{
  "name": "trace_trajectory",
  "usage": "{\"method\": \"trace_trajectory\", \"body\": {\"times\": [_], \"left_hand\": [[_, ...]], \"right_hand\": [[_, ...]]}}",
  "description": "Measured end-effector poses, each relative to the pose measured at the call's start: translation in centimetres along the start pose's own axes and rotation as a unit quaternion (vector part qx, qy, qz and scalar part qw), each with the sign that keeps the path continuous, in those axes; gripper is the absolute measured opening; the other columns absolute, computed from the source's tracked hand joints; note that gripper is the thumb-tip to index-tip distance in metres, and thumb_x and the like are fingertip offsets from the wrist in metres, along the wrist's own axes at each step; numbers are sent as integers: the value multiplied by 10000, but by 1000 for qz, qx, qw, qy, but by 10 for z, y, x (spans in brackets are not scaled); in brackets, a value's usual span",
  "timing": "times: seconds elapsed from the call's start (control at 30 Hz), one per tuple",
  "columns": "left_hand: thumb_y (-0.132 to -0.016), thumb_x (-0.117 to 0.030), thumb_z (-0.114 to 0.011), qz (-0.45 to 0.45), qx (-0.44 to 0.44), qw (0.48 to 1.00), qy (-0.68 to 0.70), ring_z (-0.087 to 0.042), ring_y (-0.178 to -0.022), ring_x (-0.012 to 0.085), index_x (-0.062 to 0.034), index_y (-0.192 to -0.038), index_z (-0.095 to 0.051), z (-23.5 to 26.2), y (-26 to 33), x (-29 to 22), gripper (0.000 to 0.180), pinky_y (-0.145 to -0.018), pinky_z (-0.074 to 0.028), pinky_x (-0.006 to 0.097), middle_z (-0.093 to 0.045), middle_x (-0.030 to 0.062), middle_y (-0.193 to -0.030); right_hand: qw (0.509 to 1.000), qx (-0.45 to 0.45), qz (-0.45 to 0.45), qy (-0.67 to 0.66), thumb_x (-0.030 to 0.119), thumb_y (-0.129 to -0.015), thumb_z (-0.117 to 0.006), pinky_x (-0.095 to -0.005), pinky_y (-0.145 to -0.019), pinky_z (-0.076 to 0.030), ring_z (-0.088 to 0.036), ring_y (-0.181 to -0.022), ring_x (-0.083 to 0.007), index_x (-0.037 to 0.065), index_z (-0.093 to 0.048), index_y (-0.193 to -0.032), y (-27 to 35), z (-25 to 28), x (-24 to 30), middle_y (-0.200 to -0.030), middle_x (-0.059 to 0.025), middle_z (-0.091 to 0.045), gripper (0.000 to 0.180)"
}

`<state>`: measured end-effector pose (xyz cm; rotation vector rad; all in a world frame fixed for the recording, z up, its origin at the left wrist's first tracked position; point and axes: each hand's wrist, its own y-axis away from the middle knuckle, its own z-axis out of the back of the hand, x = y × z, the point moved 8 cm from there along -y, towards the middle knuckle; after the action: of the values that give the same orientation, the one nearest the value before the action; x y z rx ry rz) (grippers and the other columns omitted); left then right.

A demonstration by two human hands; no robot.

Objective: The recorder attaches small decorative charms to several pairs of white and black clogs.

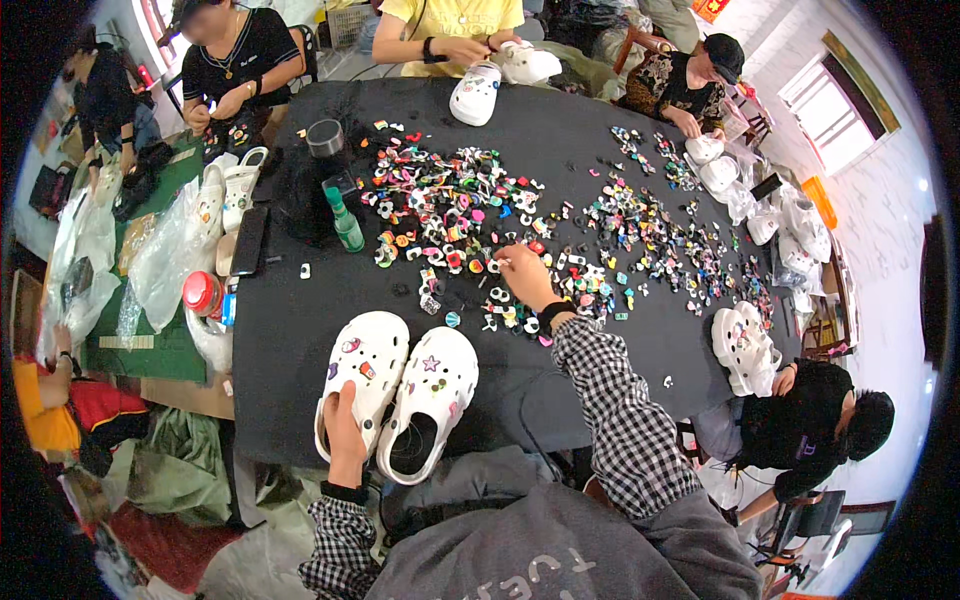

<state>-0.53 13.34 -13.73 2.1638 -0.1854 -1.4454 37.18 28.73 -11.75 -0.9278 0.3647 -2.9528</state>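
The charm pile [450, 200] serves as the reference point; it lies on the black desk [300, 320] as a loose, multicoloured heap. The left clog [378, 345] and the right clog [456, 385], both white, are positioned on the near side of the pile, side by side, toes directed toward it. Both carry charms on the upper; the right clog bears a purple star.

Left hand [347, 430]: gripping the left clog at the foot opening; the fingers inside are hidden. Right hand [528, 278]: located at the near edge of the pile, fingers bent, fingertips against the small pieces. Whether a piece is gripped cannot be told.

Left of the pile stands a green bottle [347, 228]; farther left lies a flat black object [250, 242]. A second charm spread [680, 235] extends right of the pile. Beyond the pile, a co-worker in a yellow shirt [445, 15] handles a white clog [528, 64].
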Motion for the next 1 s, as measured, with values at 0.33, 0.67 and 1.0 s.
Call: {"method": "trace_trajectory", "body": {"times": [0.33,0.67,1.0], "left_hand": [[-922,-252,-588,-6,15,1000,1,-600,-943,183,45,-1112,-539,0,-2,4,356,-818,-481,298,-611,115,-1083],[-925,-211,-593,11,24,999,30,-610,-961,172,50,-1136,-542,-1,-4,8,339,-822,-488,301,-618,98,-1110],[-928,-197,-586,13,11,999,32,-624,-931,178,44,-1103,-551,-4,1,0,301,-800,-503,311,-626,103,-1100]], "right_hand": [[966,51,-171,-185,97,-844,-583,-292,-671,-510,-654,-726,-179,45,-669,-1066,8,-19,-40,-853,-101,-697,243],[866,31,-255,-429,43,-870,-511,-236,-611,-472,-595,-667,-104,6,-648,-1041,18,-14,-48,-770,-41,-631,222],[974,94,-178,-106,81,-783,-483,-337,-620,-491,-614,-642,-221,55,-700,-896,11,8,-54,-770,-129,-651,246]]}}
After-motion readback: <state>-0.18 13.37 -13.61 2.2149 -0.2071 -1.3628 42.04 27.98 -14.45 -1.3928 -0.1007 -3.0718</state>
